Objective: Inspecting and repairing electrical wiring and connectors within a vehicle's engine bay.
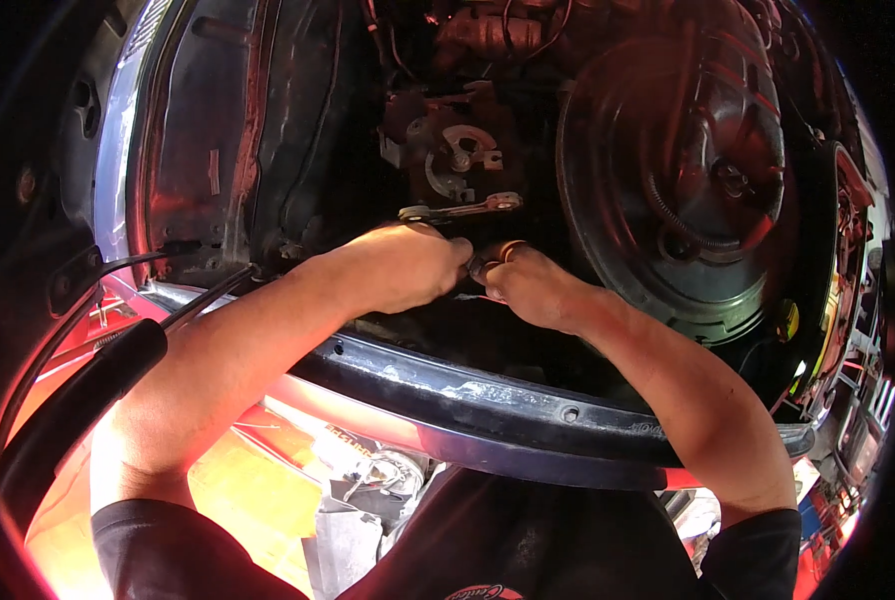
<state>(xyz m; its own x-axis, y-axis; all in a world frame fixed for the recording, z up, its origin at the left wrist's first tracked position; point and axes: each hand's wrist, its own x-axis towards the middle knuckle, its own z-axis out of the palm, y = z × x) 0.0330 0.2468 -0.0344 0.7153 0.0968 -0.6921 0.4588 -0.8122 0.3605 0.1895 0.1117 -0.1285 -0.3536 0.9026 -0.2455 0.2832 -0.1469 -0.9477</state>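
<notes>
My left hand [408, 265] is closed, its fingers curled under and its thumb pointing at the right hand. What it grips is hidden beneath it. Just past its knuckles lies a metal bar with ring-like ends [468, 209], much like a wrench; whether the hand touches it I cannot tell. Close by, my right hand [533, 288] pinches a small dark piece [481, 268] that sits between the two hands; its kind does not show. An orange-brown band [511, 248] shows at the right fingers. Beyond both hands is a metal bracket with a curved, slotted plate [461, 158].
Both forearms reach over a dark body edge [488, 390] into a deep vehicle compartment. A large round black housing [668, 190] with a ribbed hose [683, 225] fills the right side. On the left, a black strut [83, 415] slants beside my arm. Shadow hides much of the compartment.
</notes>
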